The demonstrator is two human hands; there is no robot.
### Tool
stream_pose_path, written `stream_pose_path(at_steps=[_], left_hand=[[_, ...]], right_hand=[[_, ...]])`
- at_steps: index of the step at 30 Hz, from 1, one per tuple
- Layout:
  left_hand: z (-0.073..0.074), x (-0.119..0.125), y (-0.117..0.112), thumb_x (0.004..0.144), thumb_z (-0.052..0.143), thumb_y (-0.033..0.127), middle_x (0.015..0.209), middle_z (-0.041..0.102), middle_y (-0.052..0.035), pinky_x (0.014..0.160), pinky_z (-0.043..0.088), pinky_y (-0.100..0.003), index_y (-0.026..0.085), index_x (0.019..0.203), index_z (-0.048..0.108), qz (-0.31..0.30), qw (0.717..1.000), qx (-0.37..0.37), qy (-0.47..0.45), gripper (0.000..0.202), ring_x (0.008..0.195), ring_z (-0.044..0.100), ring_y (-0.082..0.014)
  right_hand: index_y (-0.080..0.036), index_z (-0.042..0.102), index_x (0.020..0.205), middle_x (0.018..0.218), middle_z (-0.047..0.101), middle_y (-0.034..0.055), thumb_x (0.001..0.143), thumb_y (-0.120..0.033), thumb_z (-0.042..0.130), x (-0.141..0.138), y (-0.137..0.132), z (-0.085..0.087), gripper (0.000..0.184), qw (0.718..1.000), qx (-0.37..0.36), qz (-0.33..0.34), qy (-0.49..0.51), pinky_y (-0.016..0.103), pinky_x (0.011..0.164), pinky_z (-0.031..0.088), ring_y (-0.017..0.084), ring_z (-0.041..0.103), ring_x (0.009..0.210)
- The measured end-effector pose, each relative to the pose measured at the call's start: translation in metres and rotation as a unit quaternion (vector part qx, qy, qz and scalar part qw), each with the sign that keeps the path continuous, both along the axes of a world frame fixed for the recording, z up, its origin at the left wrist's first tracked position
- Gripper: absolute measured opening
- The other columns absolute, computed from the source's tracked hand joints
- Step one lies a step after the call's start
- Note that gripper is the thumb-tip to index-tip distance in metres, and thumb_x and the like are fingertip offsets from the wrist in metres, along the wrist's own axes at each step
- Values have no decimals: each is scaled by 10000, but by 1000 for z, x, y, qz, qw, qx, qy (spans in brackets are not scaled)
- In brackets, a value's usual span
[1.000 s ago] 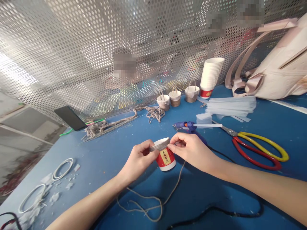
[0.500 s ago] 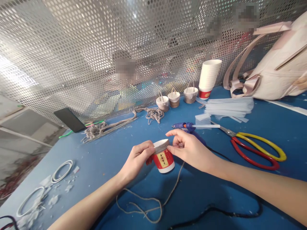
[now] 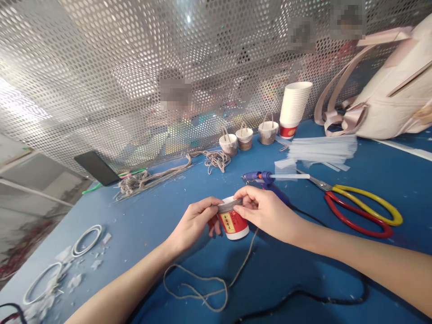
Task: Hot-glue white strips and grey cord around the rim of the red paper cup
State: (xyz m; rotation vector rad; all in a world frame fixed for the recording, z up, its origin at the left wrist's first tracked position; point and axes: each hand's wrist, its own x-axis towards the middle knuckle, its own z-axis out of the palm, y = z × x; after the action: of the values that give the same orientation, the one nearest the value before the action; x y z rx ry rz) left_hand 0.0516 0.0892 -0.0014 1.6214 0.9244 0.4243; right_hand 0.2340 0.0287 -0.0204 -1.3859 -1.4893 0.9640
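Note:
Between my hands is a red and white paper cup (image 3: 234, 224), its upper band wound with grey-brown cord (image 3: 228, 206). My left hand (image 3: 199, 218) pinches the cup's left rim, thumb outside over the wound cord. On the right side, my right hand (image 3: 258, 207) closes thumb and forefinger on the rim and cord. From under the right hand a loose tail of cord (image 3: 243, 267) runs down and loops on the blue table. Just behind the right hand lies a blue glue gun (image 3: 258, 177) with a clear glue stick in its back.
Scissors (image 3: 340, 191) with yellow and red handles lie at right, beside clear glue sticks (image 3: 320, 150). Behind stand a stack of paper cups (image 3: 296, 105) and small cord-wrapped baskets (image 3: 245, 138). A phone (image 3: 96, 167), cord bundles (image 3: 218, 160), white rings (image 3: 87, 240) and a bag (image 3: 391, 96) are around.
My right forefinger, raised before, has come down onto the cup's rim, so the hand now pinches it. The cup has shifted slightly right and up.

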Motion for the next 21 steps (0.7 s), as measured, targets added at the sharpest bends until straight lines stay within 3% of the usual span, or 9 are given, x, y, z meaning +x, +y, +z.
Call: stream_pose_path(at_steps=[5,8,11,21], left_hand=[[5,2,-5,746,569,314,532,550,29,481,393,-223,138,817,631,4,997,73,40,200,473,492,-98],[6,4,-8,718,586,298,542,501,43,467,363,-212,142,726,609,18,990,129,57,158,477,458,-84],[5,5,-10,728,562,286,535,483,46,470,353,-211,146,680,585,25,985,156,66,149,483,452,-84],[7,4,-12,732,523,267,498,487,54,475,350,-211,159,661,547,29,984,157,77,132,479,455,-89]], right_hand=[[-209,560,924,579,477,-58,799,-246,563,1,0,-2,130,997,34,-31,-69,237,524,360,107,462,536],[-205,556,823,597,480,-44,809,-243,565,1,-3,1,42,988,73,-40,-130,243,527,335,102,439,537],[-194,566,713,662,504,-12,831,-232,545,1,-7,6,126,973,128,-34,-189,254,549,324,102,425,566],[-177,588,673,642,488,-21,833,-187,537,-2,-9,5,168,973,162,-30,-162,237,537,330,87,421,546]])
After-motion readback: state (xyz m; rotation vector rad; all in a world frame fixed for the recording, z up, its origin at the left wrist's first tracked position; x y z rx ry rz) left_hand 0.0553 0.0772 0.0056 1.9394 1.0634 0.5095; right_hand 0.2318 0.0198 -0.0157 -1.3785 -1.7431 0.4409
